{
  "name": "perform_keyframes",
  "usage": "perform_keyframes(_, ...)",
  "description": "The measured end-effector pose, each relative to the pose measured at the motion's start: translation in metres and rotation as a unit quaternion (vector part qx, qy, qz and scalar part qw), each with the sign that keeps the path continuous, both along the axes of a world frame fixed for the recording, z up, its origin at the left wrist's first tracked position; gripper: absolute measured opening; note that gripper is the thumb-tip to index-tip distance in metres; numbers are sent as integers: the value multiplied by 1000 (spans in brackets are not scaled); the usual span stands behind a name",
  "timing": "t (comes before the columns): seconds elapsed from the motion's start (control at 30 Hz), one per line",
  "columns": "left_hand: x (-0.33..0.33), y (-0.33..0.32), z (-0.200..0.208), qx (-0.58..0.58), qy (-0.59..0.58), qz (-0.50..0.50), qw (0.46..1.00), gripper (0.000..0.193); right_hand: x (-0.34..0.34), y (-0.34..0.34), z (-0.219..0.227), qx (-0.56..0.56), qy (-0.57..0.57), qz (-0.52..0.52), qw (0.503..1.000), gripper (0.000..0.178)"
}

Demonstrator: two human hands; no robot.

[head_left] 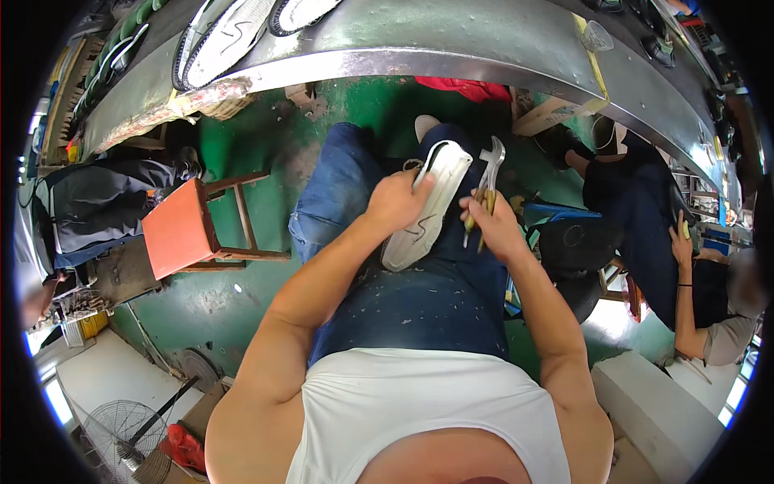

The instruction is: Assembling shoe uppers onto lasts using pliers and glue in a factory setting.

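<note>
My left hand (395,202) is closed around the side of a white shoe (431,211), its thumb pressed near the opening. The shoe lies tilted across my lap, and a dark curved line marks its lower part. Just to the right, my right hand (500,226) grips metal pincers (493,155) with a curved, hammer-like head. Their head points away from me, beside the shoe but apart from it. Yellowish handle ends stick out below my fingers. My legs in dark blue, speckled cloth (411,310) are under both hands.
A metal-edged workbench (387,58) curves across the far side, with white shoes (230,40) at its left. A red-topped stool (181,228) stands left on the green floor. Another person (637,214) sits at right; dark-clothed legs (105,198) show left. A fan (125,436) stands lower left.
</note>
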State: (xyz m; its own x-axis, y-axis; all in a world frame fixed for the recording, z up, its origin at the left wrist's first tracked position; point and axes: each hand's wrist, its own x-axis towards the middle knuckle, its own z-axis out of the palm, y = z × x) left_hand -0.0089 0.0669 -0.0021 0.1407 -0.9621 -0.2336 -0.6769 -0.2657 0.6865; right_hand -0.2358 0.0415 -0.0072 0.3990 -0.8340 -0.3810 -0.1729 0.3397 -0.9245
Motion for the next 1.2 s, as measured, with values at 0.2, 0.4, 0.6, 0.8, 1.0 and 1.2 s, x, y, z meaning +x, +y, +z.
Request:
perform_keyframes(0.2, 17, 5, -3, 67, 138, -33, 988, 27, -11, 41, 44, -90, 271, 203, 937, 35)
perform_keyframes(0.4, 34, 22, 2, 249, 544, -26, 801, 86, -15, 28, 65, -160, 332, 329, 869, 38)
perform_keyframes(0.6, 26, 57, -16, 163, 481, -83, 858, 107, -19, 21, 74, -362, 311, 371, 797, 59)
perform_keyframes(0.8, 16, 66, 1, 185, 636, 66, 746, 78, 34, -15, 123, -186, 455, 573, 656, 31)
perform_keyframes(1.0, -10, 60, -53, 108, 474, 214, 847, 63, 9, 14, 55, -234, 316, 439, 808, 25)
perform_keyframes(1.2, -4, 57, -42, 40, 197, 159, 967, 55, -2, 28, 52, -263, 296, 364, 843, 40)
